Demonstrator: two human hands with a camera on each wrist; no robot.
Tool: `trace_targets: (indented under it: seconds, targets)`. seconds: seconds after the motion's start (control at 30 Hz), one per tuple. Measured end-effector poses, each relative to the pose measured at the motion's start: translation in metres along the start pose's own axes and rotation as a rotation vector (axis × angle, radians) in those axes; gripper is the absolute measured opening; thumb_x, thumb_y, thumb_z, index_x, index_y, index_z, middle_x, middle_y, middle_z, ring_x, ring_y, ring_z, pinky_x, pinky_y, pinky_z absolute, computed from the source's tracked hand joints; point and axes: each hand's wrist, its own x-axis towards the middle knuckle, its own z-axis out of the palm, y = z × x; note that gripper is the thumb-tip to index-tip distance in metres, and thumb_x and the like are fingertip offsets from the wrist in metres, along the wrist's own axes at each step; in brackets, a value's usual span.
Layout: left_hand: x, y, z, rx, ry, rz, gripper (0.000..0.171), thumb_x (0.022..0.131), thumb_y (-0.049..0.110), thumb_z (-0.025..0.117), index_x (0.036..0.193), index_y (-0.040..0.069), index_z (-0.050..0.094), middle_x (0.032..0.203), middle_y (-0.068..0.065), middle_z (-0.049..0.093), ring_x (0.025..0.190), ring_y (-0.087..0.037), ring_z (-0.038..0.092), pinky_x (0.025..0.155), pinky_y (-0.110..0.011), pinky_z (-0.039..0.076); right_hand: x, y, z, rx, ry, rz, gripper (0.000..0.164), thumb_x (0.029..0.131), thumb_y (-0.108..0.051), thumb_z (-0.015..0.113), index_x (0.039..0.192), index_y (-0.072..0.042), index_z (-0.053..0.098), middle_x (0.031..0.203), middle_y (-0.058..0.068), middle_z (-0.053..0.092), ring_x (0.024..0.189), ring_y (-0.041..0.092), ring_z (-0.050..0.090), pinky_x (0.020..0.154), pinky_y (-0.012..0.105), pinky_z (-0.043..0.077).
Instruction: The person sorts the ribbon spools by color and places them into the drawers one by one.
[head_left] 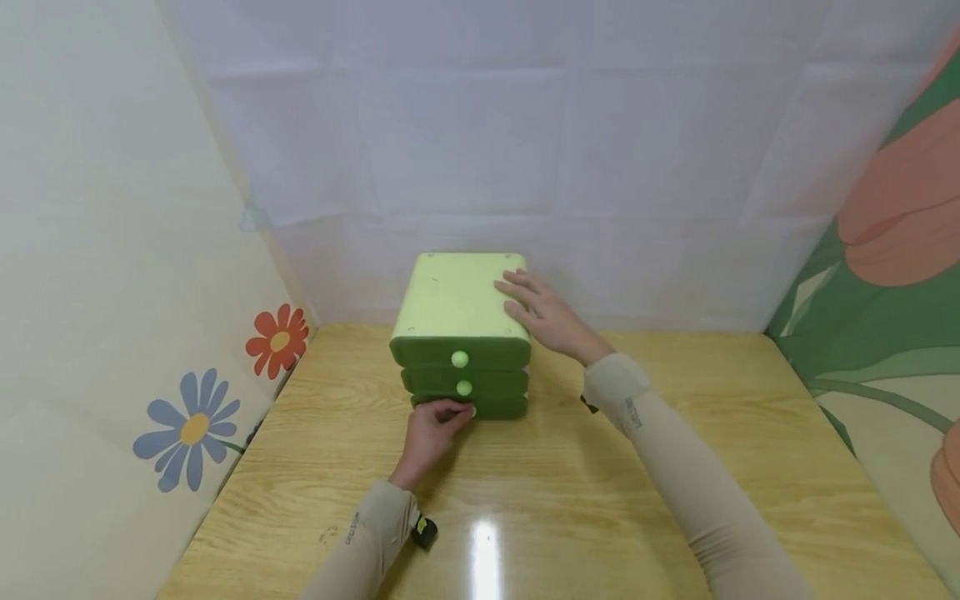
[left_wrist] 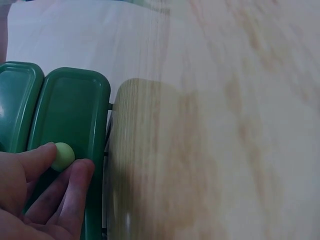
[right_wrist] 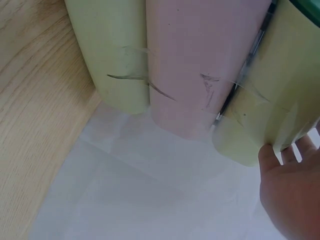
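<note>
A small drawer unit with a light green top and three dark green drawer fronts stands on the table. My left hand pinches the round pale green knob of the bottom drawer between thumb and fingers. That drawer looks pushed in. The upper two knobs, top and middle, are untouched. My right hand rests on the unit's right top edge with its fingers spread. From the right wrist view the unit's side shows pale green and pink sections.
The unit stands on a wood-grain table near a white cloth backdrop. Flower-printed panels stand at the left and right. A black wrist device is strapped by the left cuff.
</note>
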Motion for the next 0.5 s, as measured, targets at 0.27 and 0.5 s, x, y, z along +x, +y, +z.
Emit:
trace_targets:
  seconds: [0.27,0.5]
  targets:
    - [-0.0013,0.0004,-0.0016,0.012,-0.014,-0.019,0.008,0.091,0.014,0.081,0.099,0.011,0.082,0.101,-0.005,0.08,0.096,-0.019,0.075,0.084,-0.024,0.06,-0.0004,-0.0026,0.0011,0.007,0.001,-0.01,0.055,0.112,-0.049,0.036,0.161,-0.027,0.036,0.173,-0.004,0.022,0.162,0.018,0.007,0.13,0.059,0.014]
    - [-0.0055,0.0063,-0.0095,0.055,-0.082,0.017,0.015,0.097,0.016,0.074,0.111,0.011,0.078,0.104,-0.006,0.078,0.096,-0.02,0.073,0.086,-0.033,0.062,0.0007,-0.0028,-0.0015,0.01,-0.008,-0.012,0.056,0.112,-0.051,0.032,0.164,-0.029,0.029,0.174,-0.007,0.016,0.162,0.018,0.006,0.131,0.058,0.01]
